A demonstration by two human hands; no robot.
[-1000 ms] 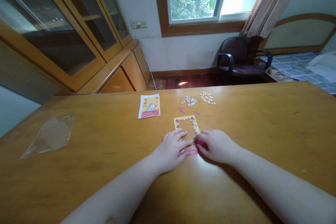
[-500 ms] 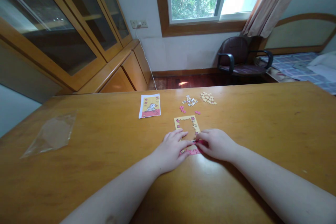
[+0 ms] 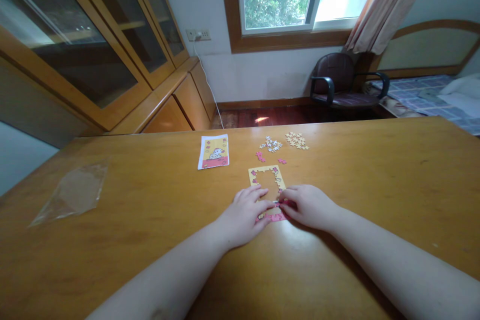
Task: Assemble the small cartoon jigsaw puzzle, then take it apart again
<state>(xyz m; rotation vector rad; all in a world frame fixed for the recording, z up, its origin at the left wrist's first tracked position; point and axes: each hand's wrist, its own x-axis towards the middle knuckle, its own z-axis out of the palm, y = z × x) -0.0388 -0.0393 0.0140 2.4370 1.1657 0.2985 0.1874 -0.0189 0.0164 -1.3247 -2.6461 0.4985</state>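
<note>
A partly built jigsaw frame [image 3: 267, 173], yellow at the top and pink along the bottom, lies on the wooden table [image 3: 150, 200]. My left hand [image 3: 243, 215] rests on its lower left, fingers curled onto the pink bottom row. My right hand [image 3: 309, 206] sits at its lower right, thumb and fingers pinched on a small pink puzzle piece [image 3: 282, 203] where the two hands meet. Beyond the frame lie loose pink pieces [image 3: 260, 156], a white pile [image 3: 271, 144] and a yellow pile [image 3: 297, 140]. A reference picture card [image 3: 213, 151] lies to the left.
A clear plastic bag [image 3: 71, 191] lies at the table's left. Glass-door wooden cabinets [image 3: 93, 50] stand along the left wall. Behind the table are a dark armchair [image 3: 343, 82], a window with a curtain [image 3: 386, 0] and a bed [image 3: 438, 92] at the right.
Almost nothing has moved. Both hands stay at the frame's bottom edge with only slight finger shifts on the pink piece.
</note>
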